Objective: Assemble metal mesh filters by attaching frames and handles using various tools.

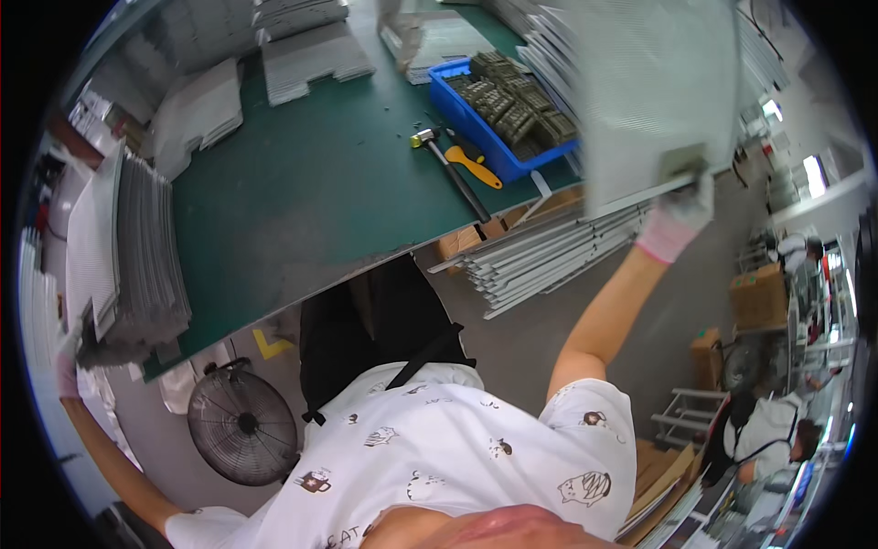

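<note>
My right hand, in a pale glove with a pink cuff, is closed on the lower edge of a large whitish ribbed panel. The panel stands tilted up at the right and is slightly blurred. A small olive-grey piece shows against it at my fingertips. Far to the left, my gloved left hand is at the lower corner of an upright stack of thin whitish panels. Its fingers are mostly hidden there, so I cannot tell whether they grip a panel.
On the green table lie a hammer, a yellow-handled tool and a blue bin of olive-brown blocks. More panels lie at the back. Long pale strips are below the table's right edge. A fan stands at lower left.
</note>
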Tool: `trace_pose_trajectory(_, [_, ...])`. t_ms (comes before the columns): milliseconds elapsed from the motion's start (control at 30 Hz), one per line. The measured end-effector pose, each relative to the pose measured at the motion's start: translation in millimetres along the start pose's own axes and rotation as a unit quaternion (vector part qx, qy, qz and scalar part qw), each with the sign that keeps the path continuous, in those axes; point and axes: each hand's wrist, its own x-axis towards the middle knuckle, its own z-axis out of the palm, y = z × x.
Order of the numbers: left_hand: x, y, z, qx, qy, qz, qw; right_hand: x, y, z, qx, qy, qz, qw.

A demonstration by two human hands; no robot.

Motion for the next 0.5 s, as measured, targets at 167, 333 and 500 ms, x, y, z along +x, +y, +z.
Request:
trace_pose_trajectory(167, [-31, 37, 31, -0.101, 0.007, -0.111, 0.989, 195, 6, -112, 0.050, -0.017, 0.144, 0.988])
trace_pose_trajectory(333, [-60, 42, -11, -0.224, 0.017, -0.216, 0.950, 171, 5, -21, -0.704, 0.152, -0.083, 0.689])
trace_pose_trajectory(500, [-87, 2, -124, 0.109, -0.049, 0.022, 0.993, 76, 40, 17, -0.392, 0.037, -0.108, 0.913])
